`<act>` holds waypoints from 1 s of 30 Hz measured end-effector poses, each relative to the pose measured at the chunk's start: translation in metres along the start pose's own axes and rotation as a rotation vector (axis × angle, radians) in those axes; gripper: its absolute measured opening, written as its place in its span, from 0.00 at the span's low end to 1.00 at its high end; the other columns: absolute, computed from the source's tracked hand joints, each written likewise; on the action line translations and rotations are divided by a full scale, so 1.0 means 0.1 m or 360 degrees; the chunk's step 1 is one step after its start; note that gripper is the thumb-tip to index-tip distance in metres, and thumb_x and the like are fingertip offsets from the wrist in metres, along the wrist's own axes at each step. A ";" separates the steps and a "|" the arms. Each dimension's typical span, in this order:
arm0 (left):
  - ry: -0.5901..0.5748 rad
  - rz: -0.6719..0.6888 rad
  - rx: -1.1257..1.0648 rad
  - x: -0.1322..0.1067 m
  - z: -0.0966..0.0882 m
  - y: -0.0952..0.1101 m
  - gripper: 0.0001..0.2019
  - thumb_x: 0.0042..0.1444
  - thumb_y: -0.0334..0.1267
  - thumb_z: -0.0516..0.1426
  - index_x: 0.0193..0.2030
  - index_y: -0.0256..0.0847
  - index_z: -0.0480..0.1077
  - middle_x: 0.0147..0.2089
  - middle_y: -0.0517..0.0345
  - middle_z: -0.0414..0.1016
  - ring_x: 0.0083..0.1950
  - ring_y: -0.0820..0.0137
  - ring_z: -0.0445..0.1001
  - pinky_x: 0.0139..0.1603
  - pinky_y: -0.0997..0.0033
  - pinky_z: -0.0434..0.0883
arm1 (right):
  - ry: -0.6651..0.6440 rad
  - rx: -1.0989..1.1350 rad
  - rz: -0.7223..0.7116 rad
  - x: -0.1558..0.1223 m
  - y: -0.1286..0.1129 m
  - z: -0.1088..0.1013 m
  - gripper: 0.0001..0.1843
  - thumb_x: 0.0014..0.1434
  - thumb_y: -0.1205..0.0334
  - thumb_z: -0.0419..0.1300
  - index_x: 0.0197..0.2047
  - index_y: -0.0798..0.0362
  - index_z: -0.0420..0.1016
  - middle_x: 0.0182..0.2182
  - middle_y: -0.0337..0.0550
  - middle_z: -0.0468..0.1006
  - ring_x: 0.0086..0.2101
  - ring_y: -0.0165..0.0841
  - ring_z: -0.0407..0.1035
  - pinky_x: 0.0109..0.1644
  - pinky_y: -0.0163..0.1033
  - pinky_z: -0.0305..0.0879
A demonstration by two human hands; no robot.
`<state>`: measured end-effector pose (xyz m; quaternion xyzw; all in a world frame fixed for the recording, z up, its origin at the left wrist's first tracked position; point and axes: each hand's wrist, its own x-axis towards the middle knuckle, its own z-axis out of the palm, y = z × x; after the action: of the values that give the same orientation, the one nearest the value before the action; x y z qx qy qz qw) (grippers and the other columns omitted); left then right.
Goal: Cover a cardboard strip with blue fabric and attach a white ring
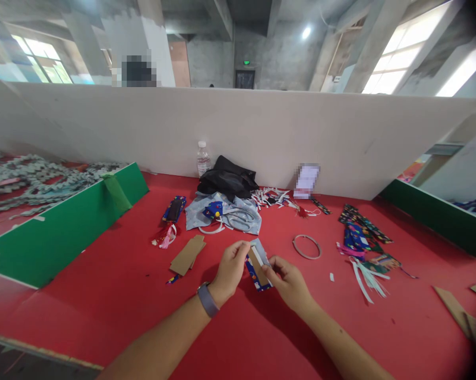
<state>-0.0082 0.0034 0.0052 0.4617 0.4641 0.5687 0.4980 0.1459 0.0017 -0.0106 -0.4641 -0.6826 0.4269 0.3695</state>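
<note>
Hands (288, 278) partly hide the cardboard (257, 264) and patterned fabric (253, 273) held.

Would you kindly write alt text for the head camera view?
A person's left hand and right hand hold a blue patterned fabric piece with a brown cardboard strip over a red tabletop. Flat brown cardboard pieces lie to the left, a thin pale ring to the right.

No legible text; green sign (246, 63) seemingly blurred.
</note>
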 end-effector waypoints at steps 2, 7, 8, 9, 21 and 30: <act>-0.0035 0.0008 0.0014 0.00 0.00 0.00 0.14 0.52 0.47 0.55 0.27 0.38 0.67 0.24 0.61 0.67 0.27 0.73 0.63 0.28 0.75 0.59 | 0.0007 -0.0022 -0.0012 0.00 0.00 0.00 0.14 0.57 0.51 0.52 0.27 0.52 0.64 0.20 0.35 0.64 0.23 0.28 0.58 0.27 0.32 0.55; -0.0078 0.0022 0.0049 0.00 0.00 -0.01 0.16 0.53 0.49 0.54 0.27 0.37 0.64 0.24 0.63 0.64 0.26 0.75 0.61 0.27 0.77 0.58 | -0.0007 -0.0149 -0.0048 -0.03 -0.05 0.00 0.13 0.57 0.54 0.52 0.27 0.52 0.64 0.21 0.35 0.65 0.24 0.28 0.58 0.28 0.32 0.55; -0.0054 0.0035 0.0042 0.01 0.01 -0.02 0.17 0.54 0.50 0.53 0.26 0.37 0.63 0.23 0.63 0.62 0.25 0.75 0.60 0.26 0.77 0.57 | -0.0011 -0.0153 -0.0059 -0.03 -0.06 0.00 0.12 0.57 0.54 0.52 0.27 0.52 0.64 0.21 0.35 0.65 0.24 0.28 0.58 0.28 0.32 0.55; -0.0027 0.0054 0.0037 0.01 0.01 -0.02 0.18 0.55 0.50 0.52 0.25 0.38 0.62 0.22 0.64 0.61 0.25 0.76 0.59 0.26 0.77 0.57 | -0.0015 -0.0146 -0.0071 -0.03 -0.06 0.00 0.12 0.58 0.54 0.52 0.27 0.52 0.63 0.21 0.35 0.64 0.23 0.28 0.58 0.28 0.32 0.55; -0.0071 -0.0010 -0.0099 0.00 0.00 -0.03 0.17 0.55 0.50 0.53 0.25 0.37 0.63 0.23 0.63 0.66 0.25 0.76 0.64 0.27 0.77 0.60 | -0.0004 -0.0223 -0.0126 -0.03 -0.06 -0.01 0.11 0.58 0.56 0.51 0.28 0.53 0.64 0.20 0.34 0.65 0.23 0.27 0.58 0.26 0.31 0.54; -0.0150 -0.0061 -0.0273 -0.05 0.04 0.05 0.13 0.52 0.47 0.58 0.31 0.38 0.65 0.31 0.57 0.76 0.33 0.68 0.74 0.35 0.72 0.68 | 0.0043 -0.0306 -0.0158 -0.02 -0.04 -0.02 0.12 0.58 0.55 0.51 0.27 0.53 0.64 0.19 0.34 0.65 0.22 0.26 0.58 0.26 0.31 0.53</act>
<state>-0.0043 -0.0014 0.0103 0.4347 0.3986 0.5743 0.5677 0.1469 -0.0004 -0.0059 -0.4687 -0.7376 0.3341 0.3531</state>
